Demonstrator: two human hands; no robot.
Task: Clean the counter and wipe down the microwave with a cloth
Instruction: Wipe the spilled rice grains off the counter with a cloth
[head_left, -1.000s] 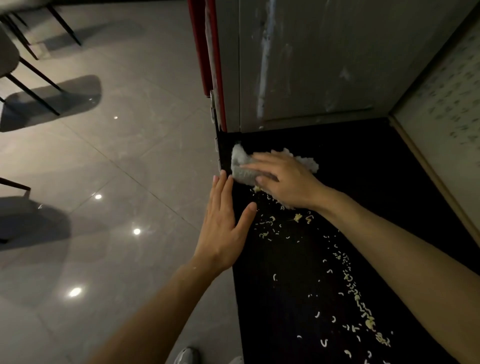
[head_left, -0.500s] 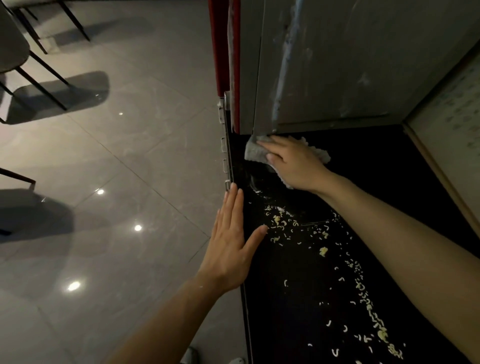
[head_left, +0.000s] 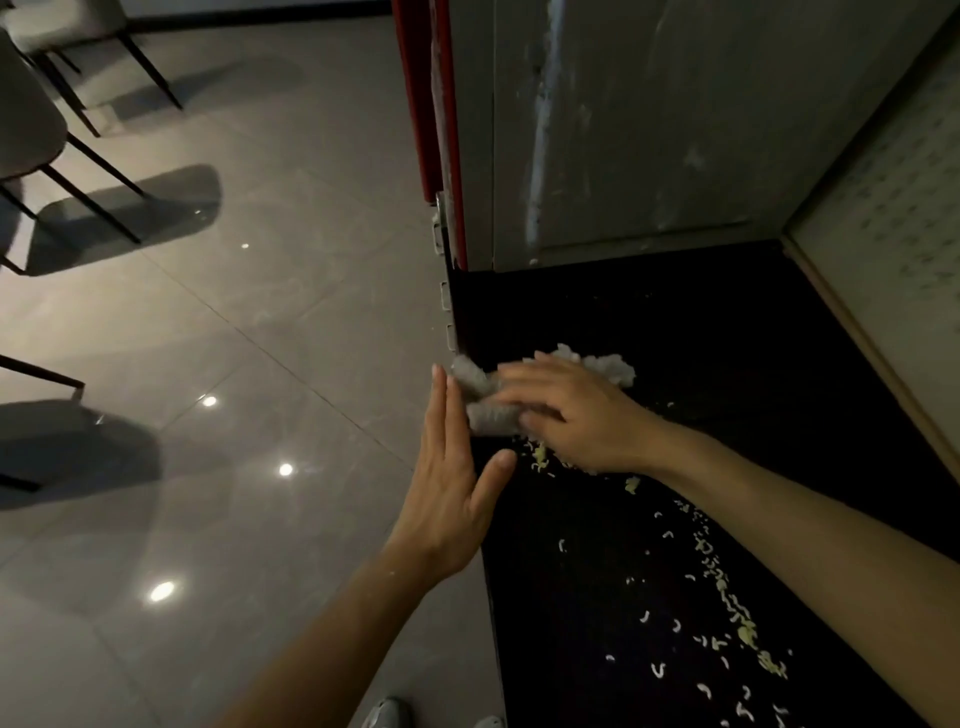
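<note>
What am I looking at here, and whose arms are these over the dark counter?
No machine here: these are a person's two bare hands, filmed by a wide-angle camera worn on the head, looking forward and down. The right hand presses a fluffy grey cloth flat onto the black counter top. The left hand, fingers straight, stands at the counter's left edge and holds nothing. Small pale yellowish crumbs lie scattered on the counter. Below is a shiny grey tiled floor.
</note>
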